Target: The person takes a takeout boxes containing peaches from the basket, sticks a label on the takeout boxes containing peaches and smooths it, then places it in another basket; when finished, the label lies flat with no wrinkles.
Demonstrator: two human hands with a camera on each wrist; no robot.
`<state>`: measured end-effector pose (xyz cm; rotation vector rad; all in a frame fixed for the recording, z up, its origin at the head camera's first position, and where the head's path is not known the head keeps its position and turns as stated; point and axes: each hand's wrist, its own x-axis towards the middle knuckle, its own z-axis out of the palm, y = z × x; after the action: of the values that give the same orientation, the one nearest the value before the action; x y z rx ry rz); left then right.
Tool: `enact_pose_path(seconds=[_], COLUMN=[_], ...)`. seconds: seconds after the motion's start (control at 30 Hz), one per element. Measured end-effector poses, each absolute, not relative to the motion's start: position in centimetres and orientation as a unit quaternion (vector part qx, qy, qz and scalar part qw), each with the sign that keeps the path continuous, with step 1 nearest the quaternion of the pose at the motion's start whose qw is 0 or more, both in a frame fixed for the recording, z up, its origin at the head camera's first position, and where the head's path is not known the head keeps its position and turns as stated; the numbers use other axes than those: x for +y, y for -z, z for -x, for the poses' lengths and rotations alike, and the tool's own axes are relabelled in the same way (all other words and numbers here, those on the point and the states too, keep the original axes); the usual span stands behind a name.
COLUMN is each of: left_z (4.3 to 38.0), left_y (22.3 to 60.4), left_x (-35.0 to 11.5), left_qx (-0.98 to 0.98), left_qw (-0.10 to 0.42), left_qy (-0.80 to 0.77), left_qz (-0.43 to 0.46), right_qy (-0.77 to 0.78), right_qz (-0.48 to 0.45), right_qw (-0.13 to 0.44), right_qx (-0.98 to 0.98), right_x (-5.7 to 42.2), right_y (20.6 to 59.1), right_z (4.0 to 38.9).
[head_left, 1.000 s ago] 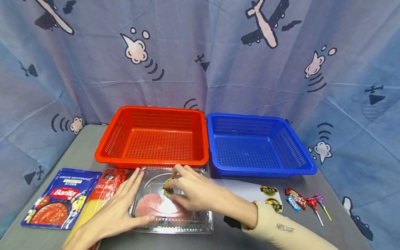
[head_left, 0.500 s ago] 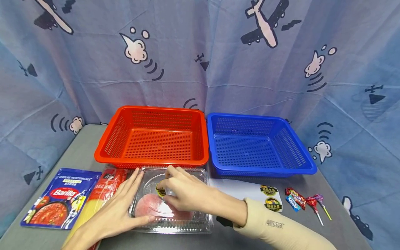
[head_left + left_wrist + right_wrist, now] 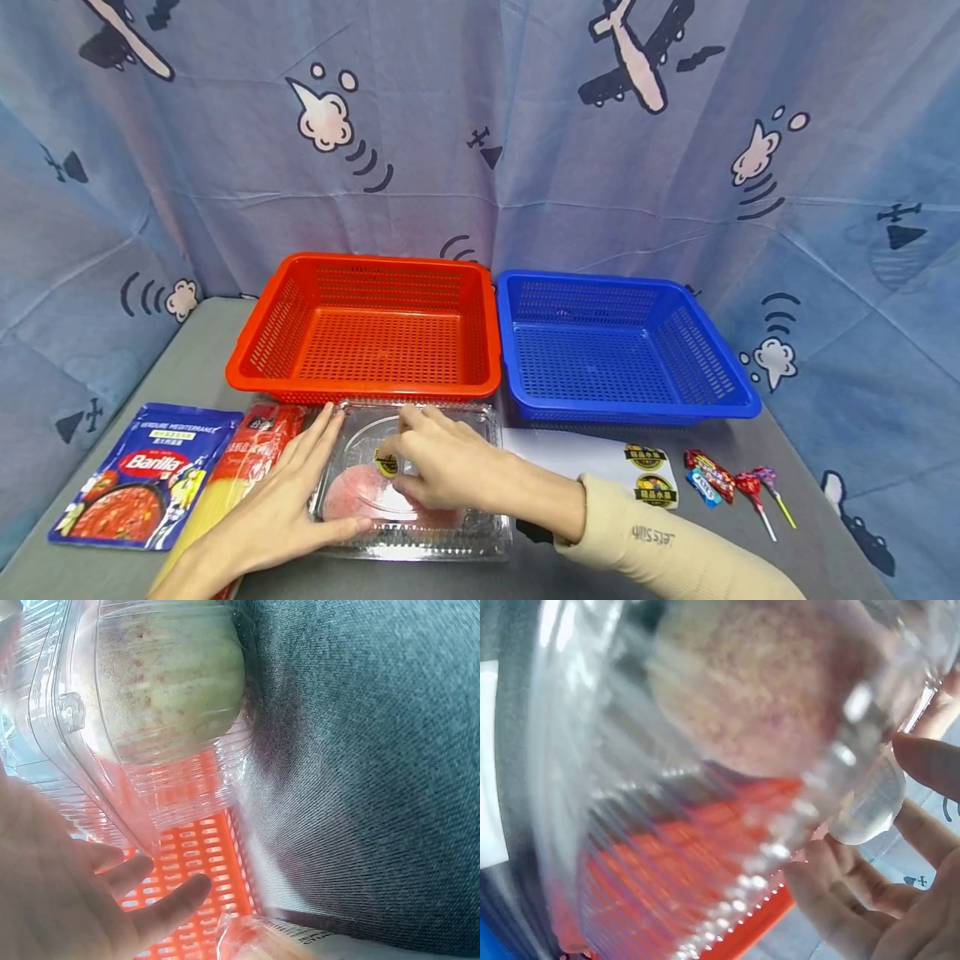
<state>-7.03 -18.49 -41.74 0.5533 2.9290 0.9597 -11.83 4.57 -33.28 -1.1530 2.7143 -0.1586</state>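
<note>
A clear lidded container was set on the grey bench, just in front of the red basket, and rounded pinkish fruit could be seen through its plastic. The container's left side was touched by the left hand, whose grip was wide: the fingers were extended along that edge and the thumb was laid toward the front. Above the lid, a round black-and-yellow label was pinched between thumb and fingers in the grip of the right hand; whether the lid was touched by the label could not be told.

A packet of spaghetti was partly covered by the left hand and forearm, and a blue Barilla pouch was laid just beside it, at the far left. A blue basket was placed beside the red basket, on its right. In front of it a white sheet was spread, with two similar labels borne at its right end. Further right, wrapped sweets and two lollipops were grouped near one another.
</note>
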Motion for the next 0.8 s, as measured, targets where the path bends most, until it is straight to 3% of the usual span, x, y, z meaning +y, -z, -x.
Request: enact_pose_path(seconds=[0.33,0.57,0.8], left_z=[7.0,6.9,7.0], left_y=[41.7,41.7,41.7], left_x=[-18.5,-18.6,-18.6], left_qx=[0.936,0.935,0.935], left_qw=[0.010,0.015,0.016], left_qy=[-0.307,-0.310,-0.310], left_qz=[-0.174,-0.173,-0.172], right_qy=[0.093,0.161,0.139], right_qz=[0.388,0.428,0.404], right_qw=[0.090,0.110,0.093], right_qx=[0.913,0.883,0.899], right_x=[3.5,2.2,1.8], right_y=[31.6,31.8,32.3], right_z=[12.8,13.7,14.0])
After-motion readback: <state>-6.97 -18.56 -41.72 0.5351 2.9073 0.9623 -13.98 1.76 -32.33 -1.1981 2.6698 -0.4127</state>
